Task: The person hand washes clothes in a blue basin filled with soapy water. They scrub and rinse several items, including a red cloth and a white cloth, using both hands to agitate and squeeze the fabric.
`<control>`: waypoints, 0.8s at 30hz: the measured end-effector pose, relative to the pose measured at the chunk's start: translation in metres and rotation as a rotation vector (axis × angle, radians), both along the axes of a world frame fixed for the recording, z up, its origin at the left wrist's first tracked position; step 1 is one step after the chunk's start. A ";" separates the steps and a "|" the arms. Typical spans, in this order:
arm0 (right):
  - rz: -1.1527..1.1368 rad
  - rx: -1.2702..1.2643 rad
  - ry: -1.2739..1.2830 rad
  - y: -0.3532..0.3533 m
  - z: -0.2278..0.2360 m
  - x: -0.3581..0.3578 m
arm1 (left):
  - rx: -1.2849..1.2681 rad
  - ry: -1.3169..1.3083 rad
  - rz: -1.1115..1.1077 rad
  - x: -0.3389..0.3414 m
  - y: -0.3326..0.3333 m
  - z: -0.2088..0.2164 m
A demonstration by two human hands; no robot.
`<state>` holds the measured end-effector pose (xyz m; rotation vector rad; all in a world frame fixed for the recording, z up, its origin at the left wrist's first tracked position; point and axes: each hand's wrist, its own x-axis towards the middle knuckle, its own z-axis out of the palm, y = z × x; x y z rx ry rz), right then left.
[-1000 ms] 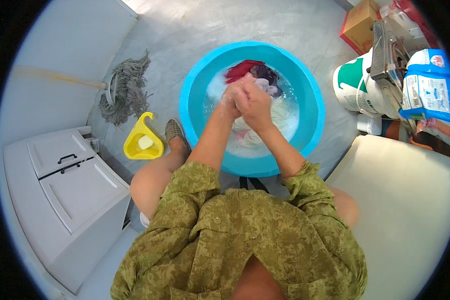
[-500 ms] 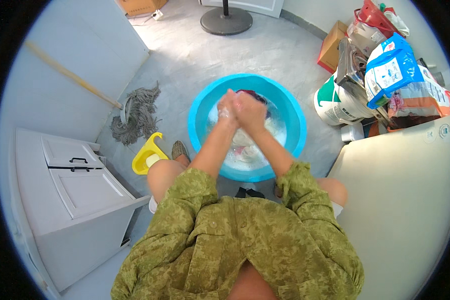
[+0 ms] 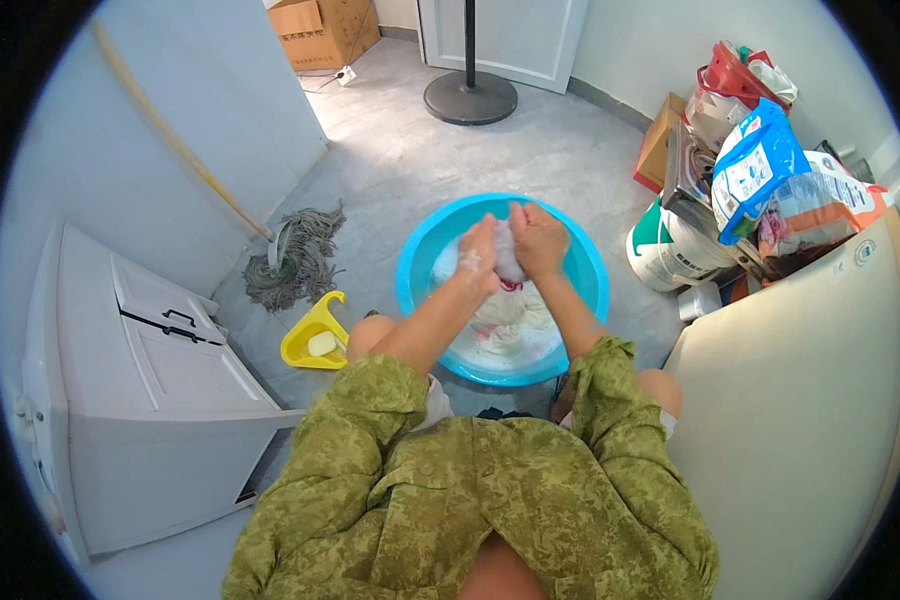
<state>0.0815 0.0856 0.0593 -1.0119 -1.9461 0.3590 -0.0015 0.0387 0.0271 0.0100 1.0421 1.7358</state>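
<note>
A round blue basin on the floor holds soapy water with wet, mostly white laundry in it. Over its far half, my left hand and my right hand are closed on a whitish wet cloth, which is stretched between them. Suds cling to my left hand and wrist. Just under the cloth, a dark red bit of fabric shows. The lower end of the held cloth meets the other laundry, and I cannot tell where it stops.
Left of the basin lie a yellow soap dish with a pale soap bar and a grey mop head. A white cabinet stands at left. On the right are a white bucket, piled bags and a pale appliance.
My hands were pressed together above the basin; now they are apart with the whitish cloth showing between them. The whole view has tilted up, showing more of the far floor.
</note>
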 end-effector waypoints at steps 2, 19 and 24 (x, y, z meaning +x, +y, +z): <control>-0.016 -0.055 0.010 -0.006 0.005 0.002 | 0.077 -0.027 -0.025 0.006 -0.008 0.002; 0.427 -1.306 0.985 -0.036 -0.018 0.002 | 0.121 -0.289 -0.078 -0.016 -0.027 0.009; 0.315 -0.850 0.625 -0.023 -0.031 0.008 | 0.091 -0.170 -0.135 -0.022 -0.027 0.001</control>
